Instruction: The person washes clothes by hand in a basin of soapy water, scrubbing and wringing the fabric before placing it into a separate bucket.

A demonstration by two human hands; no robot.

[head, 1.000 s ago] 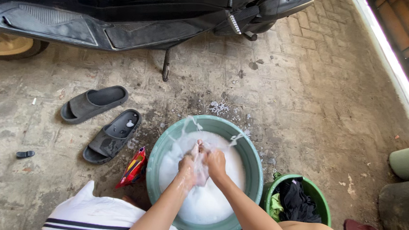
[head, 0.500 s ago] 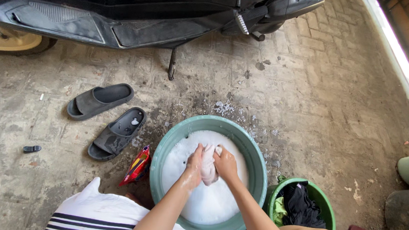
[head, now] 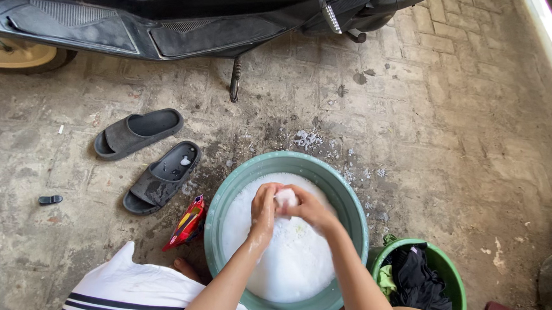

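A white garment with dark stripes (head: pixel 121 286) lies nearest, at the lower edge. Just beyond, a small pale wet cloth (head: pixel 285 199) is pinched and bunched between the left hand (head: pixel 264 205) and the right hand (head: pixel 308 208), both closed on it above the suds in the round teal plastic basin (head: pixel 349 207). Washing is judged to be midway: a smaller green bucket (head: pixel 451 265) of dark and green clothes waits beside the basin. Farther off, grey rubber slippers (head: pixel 151 157) and a black scooter (head: pixel 169 21) are seen on the paved floor.
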